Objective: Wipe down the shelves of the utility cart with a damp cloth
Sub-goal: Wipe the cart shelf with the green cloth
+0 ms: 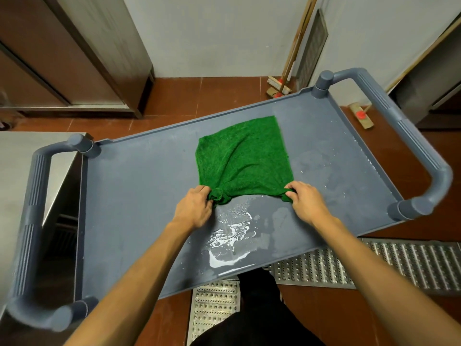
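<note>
A green cloth lies spread flat on the top shelf of a grey-blue plastic utility cart. My left hand pinches the cloth's near left corner, which is bunched up. My right hand grips the near right corner. A shiny puddle of water sits on the shelf just in front of the cloth, between my forearms. Wet streaks show on the right part of the shelf. The lower shelves are hidden under the top one.
The cart has a handle at the left end and at the right end. A steel table stands at the left. Brushes lean on the back wall. A metal floor grate runs under the cart's near edge.
</note>
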{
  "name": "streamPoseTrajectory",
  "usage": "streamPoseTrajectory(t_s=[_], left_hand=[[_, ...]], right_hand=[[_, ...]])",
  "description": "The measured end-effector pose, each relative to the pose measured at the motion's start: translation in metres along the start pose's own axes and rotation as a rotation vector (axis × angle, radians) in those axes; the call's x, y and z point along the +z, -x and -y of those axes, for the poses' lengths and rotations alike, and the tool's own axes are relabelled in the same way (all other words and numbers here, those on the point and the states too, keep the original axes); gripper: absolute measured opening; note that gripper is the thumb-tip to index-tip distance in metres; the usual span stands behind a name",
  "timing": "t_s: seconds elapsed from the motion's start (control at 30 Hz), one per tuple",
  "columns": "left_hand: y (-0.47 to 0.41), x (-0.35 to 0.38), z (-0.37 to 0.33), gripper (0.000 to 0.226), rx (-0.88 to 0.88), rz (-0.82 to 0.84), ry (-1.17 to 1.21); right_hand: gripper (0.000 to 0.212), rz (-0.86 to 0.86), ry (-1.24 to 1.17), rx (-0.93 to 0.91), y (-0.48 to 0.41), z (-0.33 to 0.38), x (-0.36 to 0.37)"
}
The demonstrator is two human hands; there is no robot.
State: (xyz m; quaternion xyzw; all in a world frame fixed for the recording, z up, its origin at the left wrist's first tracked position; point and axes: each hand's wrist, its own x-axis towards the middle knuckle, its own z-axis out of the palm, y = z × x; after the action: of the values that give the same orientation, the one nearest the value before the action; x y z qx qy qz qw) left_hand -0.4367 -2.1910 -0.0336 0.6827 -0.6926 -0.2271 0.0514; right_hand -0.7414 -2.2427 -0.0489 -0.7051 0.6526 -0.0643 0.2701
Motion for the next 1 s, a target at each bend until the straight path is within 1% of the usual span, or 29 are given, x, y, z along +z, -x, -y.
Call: streamPoseTrajectory(t_s=[0.27, 0.57, 0.8, 1.0], left_hand=[[0.032, 0.01, -0.007, 0.011, -0.027, -0.007, 0.018], [0.066, 0.02, -0.009, 0.014, -0.032, -0.004, 0.02], [0.097, 0.026, -0.005, 0.018, -0.014, 0.003, 0.029], [0.125, 0.032, 0.002, 0.02, 0.016, 0.002, 0.041]], right_hand=[[0.022, -0.007, -0.016, 0.002, 0.031, -0.004, 0.007], [0.023, -0.004, 0.021, 0.015, 0.065, -0.008, 0.013], [0.025, 0.023, 0.07, 0.016, 0.089, -0.008, 0.017], [0.029, 0.06, 0.107, -0.022, 0.107, -0.009, 0.021]])
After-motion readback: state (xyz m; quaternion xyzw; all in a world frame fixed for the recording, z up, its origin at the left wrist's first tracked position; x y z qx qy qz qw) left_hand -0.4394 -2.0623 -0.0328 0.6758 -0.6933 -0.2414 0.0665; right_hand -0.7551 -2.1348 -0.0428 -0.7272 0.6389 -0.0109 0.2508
